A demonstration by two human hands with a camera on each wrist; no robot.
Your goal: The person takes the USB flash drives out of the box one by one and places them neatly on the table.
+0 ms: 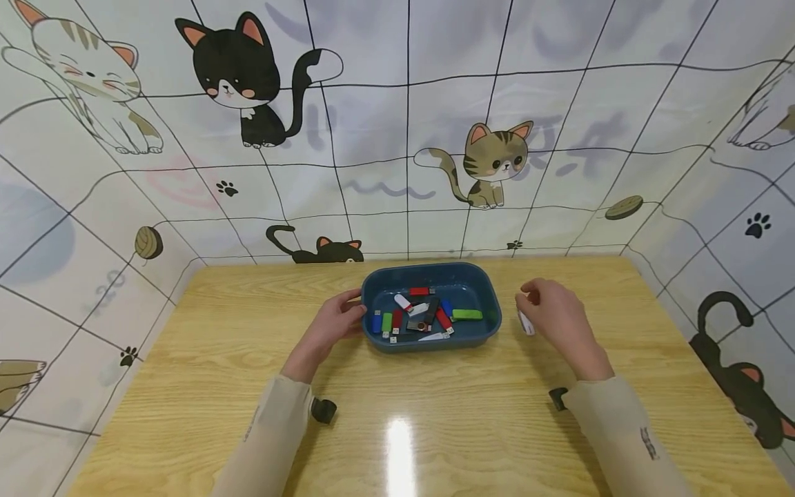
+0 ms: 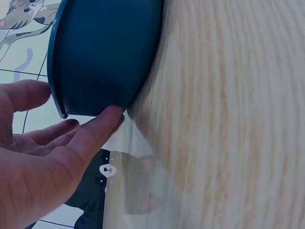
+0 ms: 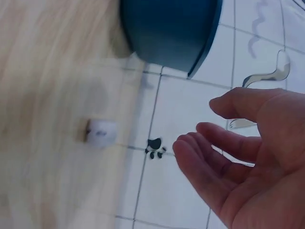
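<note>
A dark blue plastic bin (image 1: pixel 491 324) on the table holds several USB flash drives, among them a green one (image 1: pixel 467 315) and a red one (image 1: pixel 419 291). At the bin's left end my left hand (image 1: pixel 334 319) touches the outer wall with fairly straight fingers. My right hand (image 1: pixel 553 310) is just right of the bin, its fingers loosely bent with nothing between them in the right wrist view. Below that hand, a small white block-like item (image 3: pixel 101 132) with a dark end lies on the table, blurred; its kind cannot be told.
The wooden table (image 1: pixel 248 345) meets cloth walls (image 1: pixel 373 124) printed with cats and grid lines behind and at both sides. Dark wrist cameras sit by the left sleeve (image 1: pixel 273 428) and the right sleeve (image 1: pixel 615 421). A light reflection lies on the tabletop's front middle.
</note>
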